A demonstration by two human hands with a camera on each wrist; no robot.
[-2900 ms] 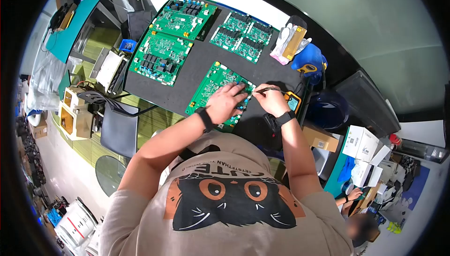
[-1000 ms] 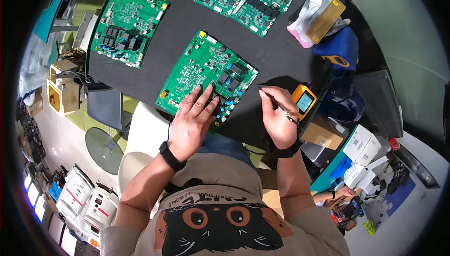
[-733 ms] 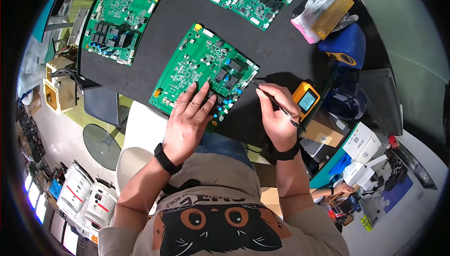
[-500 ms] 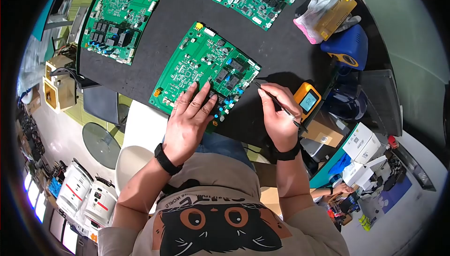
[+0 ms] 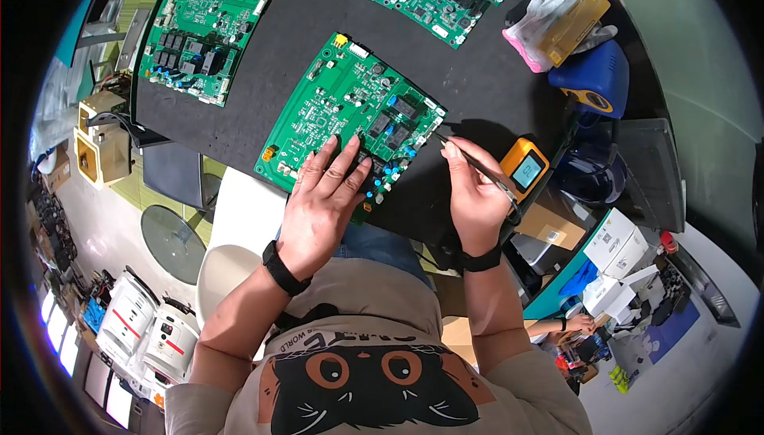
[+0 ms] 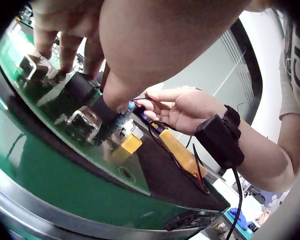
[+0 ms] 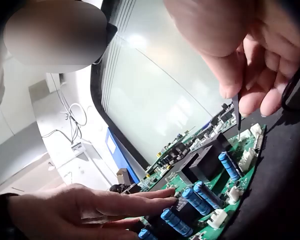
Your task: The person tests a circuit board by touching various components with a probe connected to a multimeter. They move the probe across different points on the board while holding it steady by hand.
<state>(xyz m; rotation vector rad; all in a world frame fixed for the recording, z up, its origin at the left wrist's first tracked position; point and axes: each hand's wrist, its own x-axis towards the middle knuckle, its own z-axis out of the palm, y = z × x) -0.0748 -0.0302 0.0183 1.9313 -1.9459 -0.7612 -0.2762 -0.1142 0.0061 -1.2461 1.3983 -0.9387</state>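
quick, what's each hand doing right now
Left hand: open, fingers flat on the circuit board.
Right hand: pinching a thin pointed tool, tip at the board's edge.

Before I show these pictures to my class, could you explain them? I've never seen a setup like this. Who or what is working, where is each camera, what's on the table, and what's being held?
There is no machine here: a person works with two bare hands. One picture looks down from a camera on the person's head. The other two come from a camera on each wrist.

A black mat carries several green boards. The nearest circuit board is the one being worked on, with other boards further back.

The left hand rests flat on the nearest board, fingers straight. The right hand pinches a thin pointed tool, its tip near that board's edge. A yellow meter lies beside that hand.
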